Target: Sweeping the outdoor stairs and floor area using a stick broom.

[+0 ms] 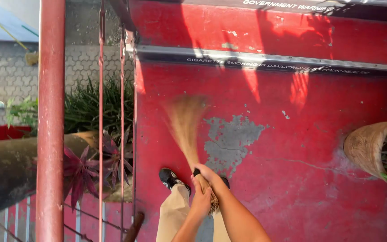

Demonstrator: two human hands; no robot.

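The fingers of both hands are curled tight around the bundled end of a soft straw broom [185,130]. The right hand [207,174] sits higher on the bundle, nearer the bristles, knuckles turned outward; the left hand [201,204] grips just below it, the two hands touching or nearly so. No gap shows between the fingers and the broom: both fists are closed on it, and the bound stalks poke out beneath the left hand.

From the fists the broom runs away across the floor, its bristles fanning wide and blurred over the red painted floor [292,148]. The tip of the fan lies just beside a grey patch [229,139] where the paint has worn off to bare concrete. The bristles seem to brush the floor, though the blur keeps me from telling exactly where they touch.

Under the hands stand the person's legs in beige trousers [173,217], with a black shoe [170,178] planted left of the broom's grip and another dark shoe half hidden behind the right hand. To the left, a red metal post [50,121] and thin red bars edge the floor, with green and purple-leaved plants [99,134] behind them. At the far right a woven basket planter [370,145] leans in, green leaves inside.
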